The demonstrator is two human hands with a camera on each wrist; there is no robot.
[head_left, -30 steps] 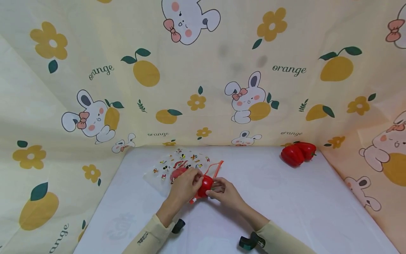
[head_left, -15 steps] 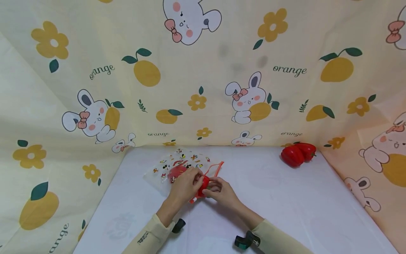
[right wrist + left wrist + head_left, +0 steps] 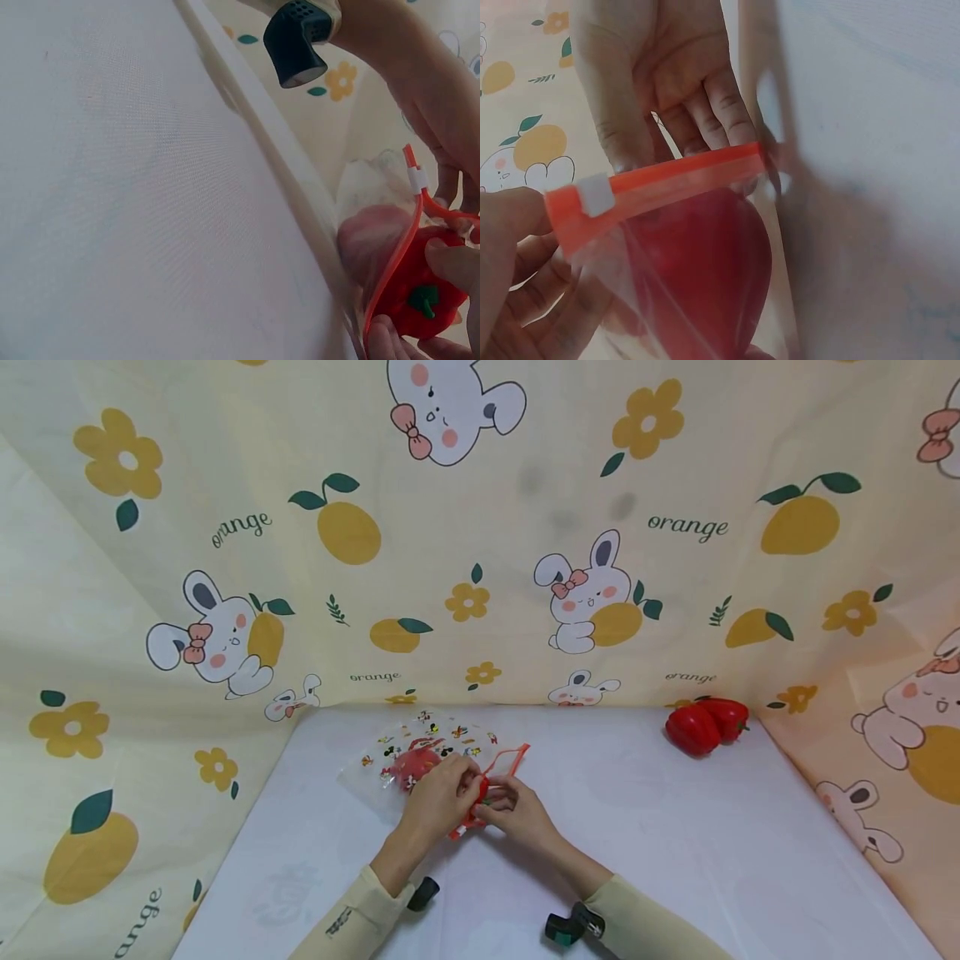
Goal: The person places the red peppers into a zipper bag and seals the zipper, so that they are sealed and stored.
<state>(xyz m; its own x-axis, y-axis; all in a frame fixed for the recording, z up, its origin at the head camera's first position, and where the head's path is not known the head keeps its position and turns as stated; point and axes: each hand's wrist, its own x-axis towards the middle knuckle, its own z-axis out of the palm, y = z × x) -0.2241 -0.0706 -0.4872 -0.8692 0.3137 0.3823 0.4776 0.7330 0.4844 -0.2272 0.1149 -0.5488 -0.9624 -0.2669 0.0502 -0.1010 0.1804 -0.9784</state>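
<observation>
My left hand pinches the rim of a clear, cartoon-printed zip bag. An orange closure strip runs along its mouth, with a white slider near one end. My right hand grips a red bell pepper at the bag's mouth, its thumb beside the green stem. In the head view the fingers largely cover this pepper. A second red pepper shows through the plastic deeper in the bag.
Two more red bell peppers lie together at the back right of the white table. A cloth printed with rabbits and oranges hangs behind the table. Each wrist wears a dark camera.
My right hand has moved left, pushing the pepper further into the bag's mouth. Inside, the other pepper has shifted slightly left. My left hand has stayed at the rim.
</observation>
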